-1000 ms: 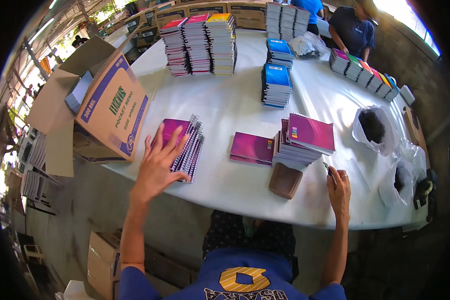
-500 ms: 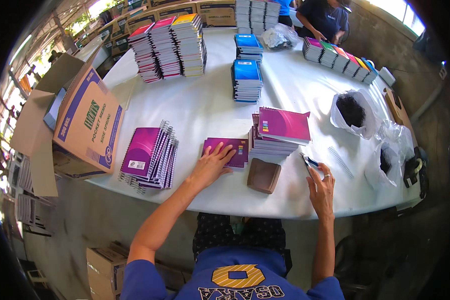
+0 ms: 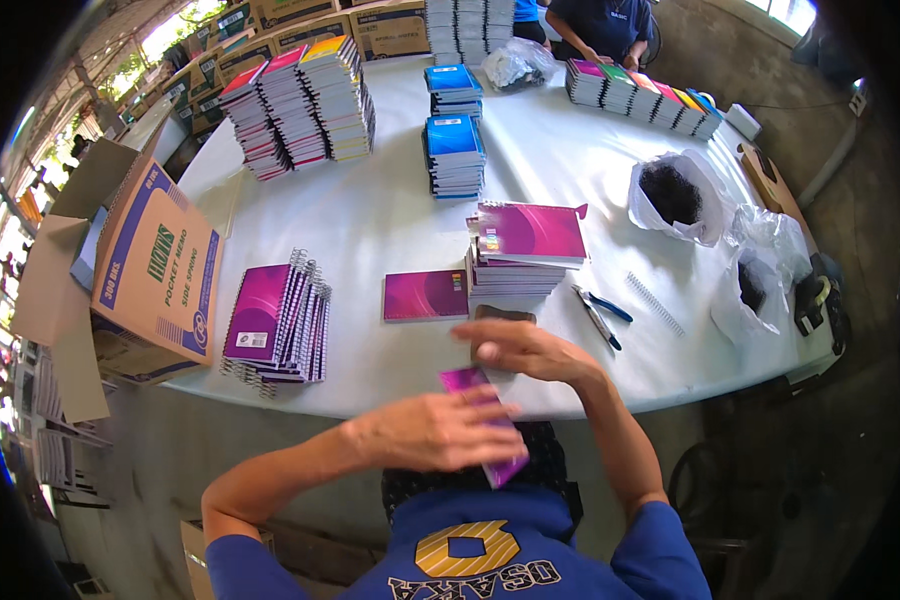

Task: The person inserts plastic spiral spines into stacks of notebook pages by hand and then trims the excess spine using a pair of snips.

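My left hand [image 3: 435, 430] holds a purple notebook [image 3: 508, 470] close to my body, just off the table's near edge; its fingers lie across the cover and hide most of it. Fingers stretched and slightly blurred, my right hand [image 3: 540, 352] is above a brown block [image 3: 506, 314], which it partly covers. Another purple notebook [image 3: 425, 297] lies flat beyond my hands. Right beside it rises a stack of purple notebooks [image 3: 532, 235]. Pliers [image 3: 600, 315] with blue and dark handles rest to the right, and a loose wire coil [image 3: 656, 303] lies farther right.
Spiral-bound purple notebooks [image 3: 260, 320] are piled at the left, near an open carton [image 3: 160, 255]. Tall notebook stacks [image 3: 295, 110] and blue notebooks [image 3: 454, 150] stand farther back. Plastic bags [image 3: 678, 195] with black contents sit at the right. A person [image 3: 610, 30] works across the table.
My right hand has let go of the pliers and moved left. My left hand has drawn back toward my body with a purple notebook. The view has shifted slightly.
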`<act>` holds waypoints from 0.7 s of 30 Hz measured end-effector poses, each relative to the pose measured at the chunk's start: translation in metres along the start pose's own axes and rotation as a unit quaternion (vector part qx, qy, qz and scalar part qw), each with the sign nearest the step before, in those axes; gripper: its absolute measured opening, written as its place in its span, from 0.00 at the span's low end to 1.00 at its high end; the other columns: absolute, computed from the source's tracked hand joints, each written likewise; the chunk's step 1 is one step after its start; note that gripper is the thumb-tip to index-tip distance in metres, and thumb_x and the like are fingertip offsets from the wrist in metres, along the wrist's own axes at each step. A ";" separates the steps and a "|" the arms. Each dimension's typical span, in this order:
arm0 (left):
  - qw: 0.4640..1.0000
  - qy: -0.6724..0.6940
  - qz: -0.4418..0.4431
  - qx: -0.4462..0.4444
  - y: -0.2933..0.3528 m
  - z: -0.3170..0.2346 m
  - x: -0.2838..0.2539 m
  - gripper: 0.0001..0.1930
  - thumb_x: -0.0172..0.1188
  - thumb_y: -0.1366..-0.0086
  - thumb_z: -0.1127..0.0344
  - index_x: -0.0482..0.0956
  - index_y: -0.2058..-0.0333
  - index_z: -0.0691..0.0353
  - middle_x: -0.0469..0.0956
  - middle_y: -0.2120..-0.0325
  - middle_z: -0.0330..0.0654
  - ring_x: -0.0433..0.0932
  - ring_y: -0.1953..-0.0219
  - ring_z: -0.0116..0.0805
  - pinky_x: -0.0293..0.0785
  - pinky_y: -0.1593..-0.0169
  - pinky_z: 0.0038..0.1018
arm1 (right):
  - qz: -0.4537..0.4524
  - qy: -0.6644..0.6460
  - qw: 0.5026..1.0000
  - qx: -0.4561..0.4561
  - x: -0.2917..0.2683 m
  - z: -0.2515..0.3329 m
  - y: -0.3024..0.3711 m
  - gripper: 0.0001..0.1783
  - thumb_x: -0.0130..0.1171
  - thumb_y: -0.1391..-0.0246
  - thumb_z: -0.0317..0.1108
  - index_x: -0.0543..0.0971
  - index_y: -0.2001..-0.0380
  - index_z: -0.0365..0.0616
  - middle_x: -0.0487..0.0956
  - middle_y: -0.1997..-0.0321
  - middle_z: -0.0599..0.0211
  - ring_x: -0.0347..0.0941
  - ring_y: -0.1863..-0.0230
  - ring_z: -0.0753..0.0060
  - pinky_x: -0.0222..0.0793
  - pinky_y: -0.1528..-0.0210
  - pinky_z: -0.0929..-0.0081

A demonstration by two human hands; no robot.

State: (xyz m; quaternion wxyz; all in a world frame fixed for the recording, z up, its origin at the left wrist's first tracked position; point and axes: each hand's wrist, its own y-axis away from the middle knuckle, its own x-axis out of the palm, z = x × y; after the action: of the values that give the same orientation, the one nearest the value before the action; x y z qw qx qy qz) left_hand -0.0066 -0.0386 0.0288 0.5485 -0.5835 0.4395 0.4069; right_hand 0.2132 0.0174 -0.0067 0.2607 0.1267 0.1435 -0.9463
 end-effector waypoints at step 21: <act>0.871 0.050 0.127 -0.471 -0.002 0.020 0.037 0.29 0.54 0.32 0.51 0.63 0.35 0.50 0.82 0.60 0.47 0.82 0.64 0.52 0.77 0.62 0.43 | -0.300 0.186 0.936 -0.017 -0.012 -0.040 0.062 0.16 0.58 0.53 0.12 0.83 0.61 0.39 0.84 0.60 0.59 0.81 0.57 0.66 0.74 0.53 0.73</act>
State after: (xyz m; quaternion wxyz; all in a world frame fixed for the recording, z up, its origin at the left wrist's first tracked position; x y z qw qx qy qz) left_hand 0.0058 -0.0208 -0.0076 0.1295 -0.7315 0.2926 0.6020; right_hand 0.2626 -0.0143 -0.0524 -0.0641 0.2469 0.2371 -0.9374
